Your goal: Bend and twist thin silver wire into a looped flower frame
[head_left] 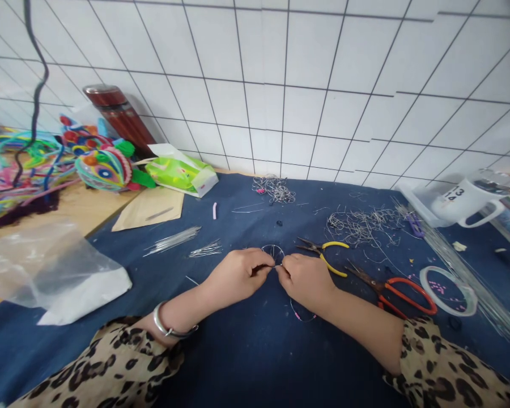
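Note:
My left hand [242, 272] and my right hand [308, 280] meet near the middle of the dark blue cloth [238, 362]. Both pinch a thin wire ring [272, 247], whose rounded loop stands out beyond my fingertips. Below my right hand hangs or lies a thin wire with pink beads [298, 316]; whether it joins the ring I cannot tell. Just right of my right hand lie yellow-handled pliers [334, 246], and beyond them red-handled scissors [408, 292]. Short cut wires [206, 248] and a bundle of longer wires [174, 241] lie left of the ring.
Tangled wire scraps [365, 224] lie at the right, near a white mug [467, 198] and a round dish [423, 283] with pink beads. At the left are a plastic bag [59, 260], a green tissue pack [178, 173], a colourful toy [106, 170] and a flask [123, 119].

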Available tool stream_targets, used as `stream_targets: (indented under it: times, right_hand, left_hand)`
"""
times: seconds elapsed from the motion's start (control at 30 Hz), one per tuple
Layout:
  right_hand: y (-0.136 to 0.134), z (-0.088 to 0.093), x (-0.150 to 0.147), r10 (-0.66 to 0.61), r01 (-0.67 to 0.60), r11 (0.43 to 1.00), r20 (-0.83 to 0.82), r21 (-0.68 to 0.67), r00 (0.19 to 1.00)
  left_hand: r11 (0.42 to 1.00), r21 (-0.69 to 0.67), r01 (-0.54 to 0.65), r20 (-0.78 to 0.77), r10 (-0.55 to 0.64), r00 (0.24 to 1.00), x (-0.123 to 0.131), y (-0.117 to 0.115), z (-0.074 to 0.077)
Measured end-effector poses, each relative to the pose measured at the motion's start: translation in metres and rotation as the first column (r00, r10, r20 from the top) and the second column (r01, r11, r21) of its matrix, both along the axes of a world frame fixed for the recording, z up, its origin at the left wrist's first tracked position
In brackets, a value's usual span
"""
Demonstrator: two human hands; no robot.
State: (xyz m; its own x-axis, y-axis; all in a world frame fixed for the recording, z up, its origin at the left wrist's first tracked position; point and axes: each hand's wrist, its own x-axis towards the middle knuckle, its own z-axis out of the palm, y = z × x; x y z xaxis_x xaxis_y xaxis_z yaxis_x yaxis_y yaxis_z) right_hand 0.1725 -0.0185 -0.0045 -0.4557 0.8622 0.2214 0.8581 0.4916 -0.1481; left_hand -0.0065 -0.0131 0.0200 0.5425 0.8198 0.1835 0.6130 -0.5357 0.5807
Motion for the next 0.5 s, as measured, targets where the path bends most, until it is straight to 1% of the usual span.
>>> stream_targets:
  times: [0.13,0.3,0.4,0.5]
  right_hand:
    - [-0.0001,-0.0015,0.0005,-0.005,0.005,1.0,-0.006,0.012,1.0]
    - [-0.0012,-0.0017,0.0021,0.042,-0.042,0.999,-0.031,0.0,0.999]
    - [-0.0017,-0.0009,0.0037,0.078,-0.081,0.996,-0.082,-0.031,0.994]
    - [-0.0012,0.001,0.0057,0.096,-0.11,0.991,-0.17,-0.076,0.981]
  left_hand:
    - [1.0,-0.009,0.012,0.02,-0.012,1.0,0.0008,-0.0009,0.0018]
    - [1.0,0.008,0.008,0.029,-0.008,1.0,0.0015,-0.0004,-0.0029]
    - [1.0,0.011,0.008,0.045,-0.009,0.999,0.0005,0.0008,-0.0032]
    - [0.999,-0.014,0.03,0.062,-0.029,0.998,-0.0027,0.0041,0.0012]
